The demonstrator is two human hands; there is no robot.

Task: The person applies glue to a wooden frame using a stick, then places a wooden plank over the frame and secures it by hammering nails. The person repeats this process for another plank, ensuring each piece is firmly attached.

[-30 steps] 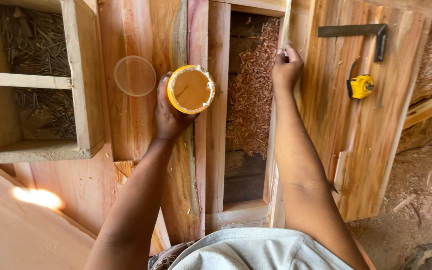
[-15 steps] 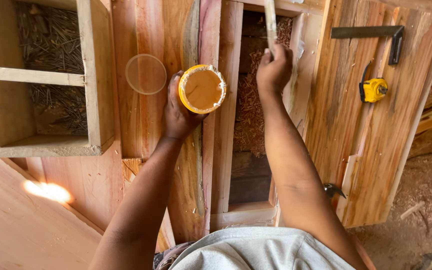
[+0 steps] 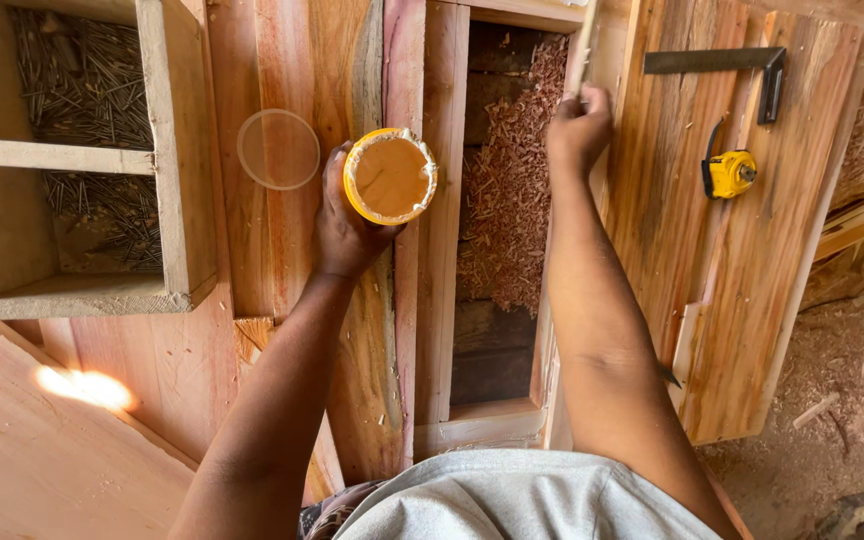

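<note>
My left hand (image 3: 344, 225) grips a round yellow tub (image 3: 389, 177) filled with tan glue and holds it over the reddish boards. Its clear round lid (image 3: 278, 149) lies on the wood just to the left. My right hand (image 3: 578, 125) is closed around a thin pale stick (image 3: 583, 45) and presses it against the right rail of a narrow wooden frame (image 3: 440, 200). Wood shavings (image 3: 507, 180) show through the frame's opening.
A wooden box (image 3: 177, 160) with two compartments of nails stands at the left. A metal try square (image 3: 727, 65) and a yellow tape measure (image 3: 729, 173) lie on the plank at the right. Sawdust covers the ground at the far right.
My right hand has slid down the frame's right rail with the stick. The left hand keeps the glue tub in the same spot.
</note>
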